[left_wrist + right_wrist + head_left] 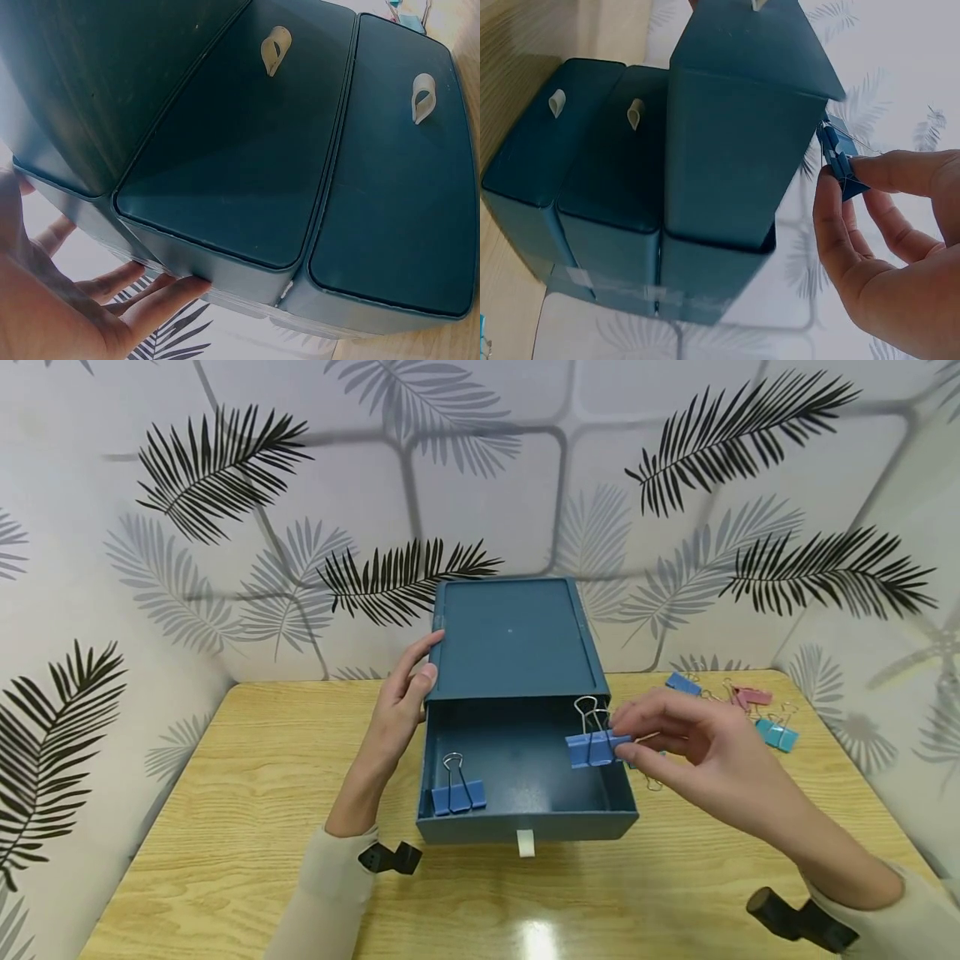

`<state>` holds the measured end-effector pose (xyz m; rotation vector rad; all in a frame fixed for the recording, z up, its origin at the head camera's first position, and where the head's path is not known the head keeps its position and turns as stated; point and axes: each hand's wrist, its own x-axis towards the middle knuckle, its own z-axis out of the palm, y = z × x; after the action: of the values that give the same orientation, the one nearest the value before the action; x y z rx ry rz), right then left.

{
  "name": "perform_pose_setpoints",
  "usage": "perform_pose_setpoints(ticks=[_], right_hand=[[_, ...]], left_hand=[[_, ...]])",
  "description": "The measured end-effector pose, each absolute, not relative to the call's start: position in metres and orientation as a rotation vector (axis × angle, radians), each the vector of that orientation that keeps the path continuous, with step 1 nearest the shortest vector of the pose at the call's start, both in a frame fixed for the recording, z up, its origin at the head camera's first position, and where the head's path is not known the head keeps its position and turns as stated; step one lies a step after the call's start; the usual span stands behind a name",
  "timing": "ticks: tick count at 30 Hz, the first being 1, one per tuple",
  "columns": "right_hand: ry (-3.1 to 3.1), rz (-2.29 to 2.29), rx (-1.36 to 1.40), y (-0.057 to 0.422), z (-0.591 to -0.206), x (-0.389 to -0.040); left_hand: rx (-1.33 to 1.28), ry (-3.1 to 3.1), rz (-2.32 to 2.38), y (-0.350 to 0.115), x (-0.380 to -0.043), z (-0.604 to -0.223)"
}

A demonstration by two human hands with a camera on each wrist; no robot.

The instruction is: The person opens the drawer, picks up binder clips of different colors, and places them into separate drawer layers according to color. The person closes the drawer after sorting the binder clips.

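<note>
Dark teal three-drawer cabinet [517, 635], smooth-faced; lower drawers [397, 187] hidden from the head view. Top drawer [480, 829] pulled out: one wire-handled blue binder clip [459, 797], front left corner. Second blue clip [588, 750] pinched in right hand [693, 747], over drawer's right side. Left hand [399, 697], fingers extended, touching cabinet's left side. Wood-grain counter [255, 777]: pink clip [752, 696], turquoise clip [778, 736], another clip [654, 784] partly hidden behind right hand.

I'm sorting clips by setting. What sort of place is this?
Probably an indoor desk corner: a wood-grain tabletop, leaf-patterned walls around it, and a drawer unit with binder clips.
</note>
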<state>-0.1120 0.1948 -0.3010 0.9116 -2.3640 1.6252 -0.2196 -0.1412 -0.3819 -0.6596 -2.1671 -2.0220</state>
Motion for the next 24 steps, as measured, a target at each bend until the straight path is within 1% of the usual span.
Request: perform_pose_setpoints(ticks=[5, 13, 24], right_hand=[[-2.461, 1.532, 0.904, 0.178, -0.297, -0.121], [-2.547, 1.480, 0.994, 0.159, -0.302, -0.135], [-2.628, 1.406, 0.985, 0.137, -0.306, -0.148]], left_hand=[[-0.659, -2.168, -2.021, -0.141, -0.220, -0.381], [-0.653, -2.172, -2.013, -0.141, -0.221, -0.382], [-0.648, -2.168, -2.034, -0.141, -0.221, -0.381]])
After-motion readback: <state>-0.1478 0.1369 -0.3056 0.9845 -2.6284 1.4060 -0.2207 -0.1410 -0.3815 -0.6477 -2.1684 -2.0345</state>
